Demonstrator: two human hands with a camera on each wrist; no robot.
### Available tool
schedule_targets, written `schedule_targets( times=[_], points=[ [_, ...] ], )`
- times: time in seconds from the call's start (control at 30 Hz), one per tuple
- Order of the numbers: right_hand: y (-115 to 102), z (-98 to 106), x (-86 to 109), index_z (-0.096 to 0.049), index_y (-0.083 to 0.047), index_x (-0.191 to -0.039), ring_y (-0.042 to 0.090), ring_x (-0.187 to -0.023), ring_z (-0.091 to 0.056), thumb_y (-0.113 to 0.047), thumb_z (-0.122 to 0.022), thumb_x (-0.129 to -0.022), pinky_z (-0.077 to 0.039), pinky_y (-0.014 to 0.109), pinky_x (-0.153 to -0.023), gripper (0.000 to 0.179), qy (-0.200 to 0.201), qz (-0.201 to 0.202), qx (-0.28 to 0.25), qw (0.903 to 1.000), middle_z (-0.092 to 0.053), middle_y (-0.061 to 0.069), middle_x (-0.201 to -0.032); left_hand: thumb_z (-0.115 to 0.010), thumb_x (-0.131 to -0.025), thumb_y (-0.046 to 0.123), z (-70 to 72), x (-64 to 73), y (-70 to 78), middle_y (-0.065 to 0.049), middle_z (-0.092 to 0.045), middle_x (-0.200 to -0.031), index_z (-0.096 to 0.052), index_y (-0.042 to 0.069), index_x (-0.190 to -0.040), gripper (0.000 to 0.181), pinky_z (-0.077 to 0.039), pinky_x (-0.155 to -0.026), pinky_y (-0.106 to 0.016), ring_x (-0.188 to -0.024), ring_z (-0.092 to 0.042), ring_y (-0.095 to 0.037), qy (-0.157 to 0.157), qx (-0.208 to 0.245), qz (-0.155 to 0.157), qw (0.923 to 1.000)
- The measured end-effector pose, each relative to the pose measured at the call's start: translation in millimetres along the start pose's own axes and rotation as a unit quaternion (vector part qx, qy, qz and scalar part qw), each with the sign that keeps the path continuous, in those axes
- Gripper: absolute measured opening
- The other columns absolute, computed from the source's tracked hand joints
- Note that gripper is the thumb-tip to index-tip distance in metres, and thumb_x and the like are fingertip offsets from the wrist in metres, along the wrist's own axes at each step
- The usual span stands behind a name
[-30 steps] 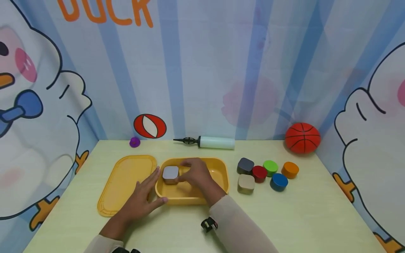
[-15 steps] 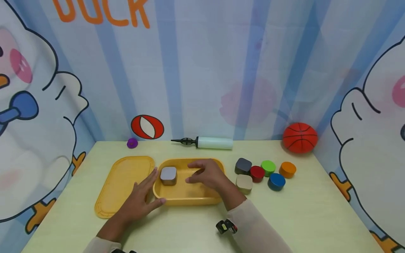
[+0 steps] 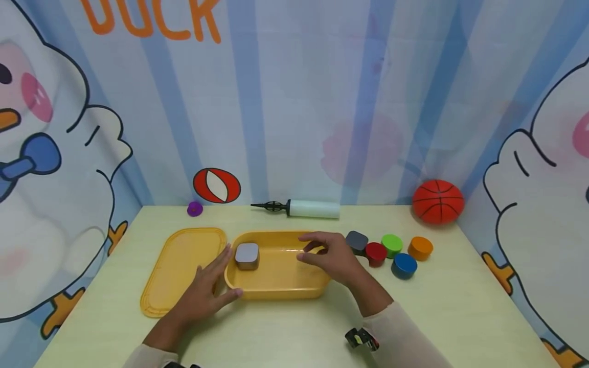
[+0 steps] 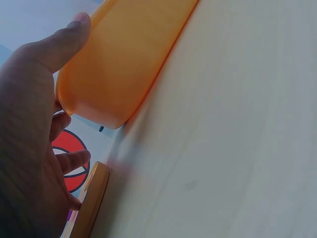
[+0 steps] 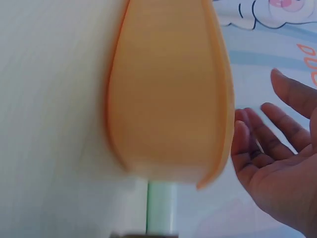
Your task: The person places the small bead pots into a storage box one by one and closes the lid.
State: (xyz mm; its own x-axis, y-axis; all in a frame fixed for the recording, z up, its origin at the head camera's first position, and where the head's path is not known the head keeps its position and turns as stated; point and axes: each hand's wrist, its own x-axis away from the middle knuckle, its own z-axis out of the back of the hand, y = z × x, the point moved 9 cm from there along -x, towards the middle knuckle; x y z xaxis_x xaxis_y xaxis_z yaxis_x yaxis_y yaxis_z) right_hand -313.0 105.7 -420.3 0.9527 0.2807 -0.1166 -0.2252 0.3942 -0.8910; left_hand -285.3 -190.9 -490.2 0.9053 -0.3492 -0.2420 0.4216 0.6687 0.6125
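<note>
A yellow rectangular container (image 3: 276, 293) stands in the middle of the table in the head view. Inside it, at the left end, sits a rounded-square block (image 3: 247, 255) with a pale grey top. My left hand (image 3: 202, 291) rests at the container's left end, its fingers straight along the rim and the thumb at the near corner. Over the container's right end hovers my right hand (image 3: 333, 255), fingers loosely bent and nothing between them. It mostly hides the beige block (image 3: 364, 261) behind it. In the right wrist view the right hand (image 5: 277, 153) is beside the container wall (image 5: 168, 94).
A yellow lid (image 3: 184, 271) lies left of the container. To the right are a dark grey block (image 3: 356, 241) and red (image 3: 376, 254), green (image 3: 392, 245), blue (image 3: 404, 266) and orange (image 3: 421, 248) round pieces. Behind lie a hand pump (image 3: 313, 208), a basketball (image 3: 438, 202) and a small purple piece (image 3: 195, 208).
My right hand has let go of the pale grey block and moved right across the container to its right end. My left hand stays at the left end.
</note>
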Motion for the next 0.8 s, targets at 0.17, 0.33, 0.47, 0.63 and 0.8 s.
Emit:
schedule_targets(
  times=[0.17,0.33,0.47,0.63,0.8],
  points=[
    [11,25,12.1,-0.079,-0.008,-0.130,0.033,-0.115,-0.071,-0.015,-0.084,-0.097,-0.060,0.027,-0.090,0.034,0.049,0.011,0.021,0.9985,-0.077,0.016,-0.128,-0.082,-0.096,0.046,-1.3,0.1,-1.2,-0.009,-0.025,-0.183,-0.027,0.020,-0.175,0.100,-0.010,-0.118,-0.094,-0.166,-0.031,-0.046,-0.002,0.003,0.000,1.0000],
    [24,47,21.4,-0.080,-0.010,-0.127,0.035,-0.113,-0.071,-0.015,-0.084,-0.097,-0.059,0.023,-0.089,0.031,0.089,-0.001,0.033,0.9955,-0.078,0.015,-0.125,-0.082,-0.096,0.047,-2.2,0.6,-3.6,-0.007,-0.025,-0.183,-0.027,0.020,-0.175,0.100,-0.010,-0.118,-0.093,-0.166,-0.031,-0.046,-0.002,0.001,0.003,1.0000],
    [34,65,30.5,-0.079,-0.010,-0.129,0.031,-0.108,-0.073,-0.017,-0.083,-0.098,-0.061,0.020,-0.089,0.032,0.106,-0.016,0.046,0.9932,-0.077,0.016,-0.127,-0.081,-0.097,0.048,-3.6,0.7,-3.0,-0.006,-0.024,-0.183,-0.027,0.020,-0.175,0.100,-0.009,-0.119,-0.093,-0.167,-0.029,-0.045,-0.006,0.004,0.006,1.0000],
    [45,77,39.5,-0.077,-0.006,-0.132,0.031,-0.110,-0.072,-0.015,-0.082,-0.099,-0.059,0.018,-0.087,0.035,0.109,-0.015,0.037,0.9932,-0.075,0.022,-0.131,-0.081,-0.097,0.048,-1.0,1.0,-1.3,-0.008,-0.025,-0.183,-0.026,0.019,-0.175,0.100,-0.009,-0.119,-0.093,-0.166,-0.030,-0.046,-0.007,0.002,0.012,0.9999],
    [55,84,47.9,-0.074,-0.005,-0.136,0.025,-0.108,-0.065,-0.018,-0.082,-0.100,-0.057,0.018,-0.085,0.040,0.103,-0.021,0.040,0.9936,-0.073,0.022,-0.124,-0.082,-0.096,0.047,1.5,0.5,-0.5,-0.011,-0.025,-0.183,-0.026,0.017,-0.175,0.101,-0.009,-0.118,-0.094,-0.166,-0.030,-0.048,-0.007,0.002,0.007,0.9999]
  ],
)
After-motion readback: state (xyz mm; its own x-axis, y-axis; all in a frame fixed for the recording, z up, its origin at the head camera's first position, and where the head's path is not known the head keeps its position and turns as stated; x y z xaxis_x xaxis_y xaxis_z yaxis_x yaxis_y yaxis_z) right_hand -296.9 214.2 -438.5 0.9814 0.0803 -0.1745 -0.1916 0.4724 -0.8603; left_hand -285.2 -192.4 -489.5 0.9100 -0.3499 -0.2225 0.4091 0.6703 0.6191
